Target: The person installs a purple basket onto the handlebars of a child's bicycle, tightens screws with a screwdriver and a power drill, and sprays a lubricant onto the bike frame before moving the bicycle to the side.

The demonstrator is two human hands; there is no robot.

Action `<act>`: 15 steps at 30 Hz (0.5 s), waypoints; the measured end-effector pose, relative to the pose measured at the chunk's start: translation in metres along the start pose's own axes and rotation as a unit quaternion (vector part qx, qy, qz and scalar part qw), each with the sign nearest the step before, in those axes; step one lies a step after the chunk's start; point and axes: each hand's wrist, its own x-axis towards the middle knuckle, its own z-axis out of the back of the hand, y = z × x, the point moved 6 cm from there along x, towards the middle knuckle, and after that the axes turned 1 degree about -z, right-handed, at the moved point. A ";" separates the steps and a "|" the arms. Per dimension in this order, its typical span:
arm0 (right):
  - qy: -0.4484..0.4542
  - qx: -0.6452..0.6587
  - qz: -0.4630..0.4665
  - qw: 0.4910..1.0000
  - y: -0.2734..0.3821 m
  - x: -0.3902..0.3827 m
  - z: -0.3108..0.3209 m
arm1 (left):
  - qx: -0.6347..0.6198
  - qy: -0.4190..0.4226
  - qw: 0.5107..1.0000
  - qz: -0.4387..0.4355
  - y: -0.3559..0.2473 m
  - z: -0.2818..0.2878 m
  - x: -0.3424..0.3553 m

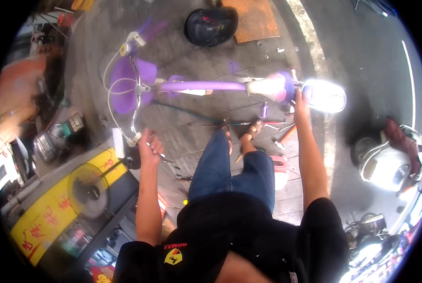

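Observation:
A purple bicycle (pixel 201 86) stands across in front of me, its curved silver handlebar (pixel 137 111) to the left and its saddle (pixel 272 88) to the right. My left hand (pixel 150 147) is closed round the near end of the handlebar; a small shiny metal tip sticks out beside the fingers. My right hand (pixel 300 100) grips the bicycle just behind the saddle, its fingers partly hidden. Next to that hand, the rear carrier (pixel 325 95) is washed out by glare. Pale cables loop from the handlebar, and a purple front basket (pixel 147 73) lies under it.
Tools, including a red-handled one (pixel 285 137), lie on the pavement near my feet. A dark helmet-like object (pixel 211 27) rests beside a rusty plate (pixel 251 21) at the far side. A fan (pixel 88 190) stands by a yellow sign at left; a parked scooter (pixel 390 162) is at right.

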 end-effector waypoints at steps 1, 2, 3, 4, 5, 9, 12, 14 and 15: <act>0.014 -0.053 -0.010 0.998 0.013 0.006 -0.004 | -0.011 0.009 1.000 -0.004 0.004 -0.004 0.002; 0.017 -0.100 0.000 0.995 0.013 0.027 -0.007 | -0.017 0.018 1.000 0.005 0.006 -0.007 0.003; 0.023 -0.146 0.010 0.989 0.013 0.047 -0.013 | -0.022 0.026 0.999 0.008 0.005 -0.006 0.004; 0.018 -0.189 0.037 0.981 0.007 0.070 -0.008 | -0.026 0.036 0.999 0.013 0.005 -0.009 0.006; 0.023 -0.164 0.004 0.986 0.007 0.060 -0.018 | -0.019 0.022 1.000 0.010 0.005 -0.001 0.004; 0.060 -0.054 -0.125 0.989 -0.008 0.058 -0.027 | -0.011 0.026 1.000 -0.010 0.009 0.011 0.010; 0.174 -0.005 -0.183 0.968 -0.028 0.057 -0.038 | -0.010 -0.052 0.998 0.013 0.008 0.026 0.004; 0.128 0.081 -0.099 0.984 -0.050 0.090 -0.032 | 0.002 -0.044 0.999 0.008 -0.002 0.002 0.015; 0.105 0.060 -0.134 0.984 -0.064 0.094 -0.029 | 0.017 -0.061 0.998 0.015 -0.005 0.005 0.007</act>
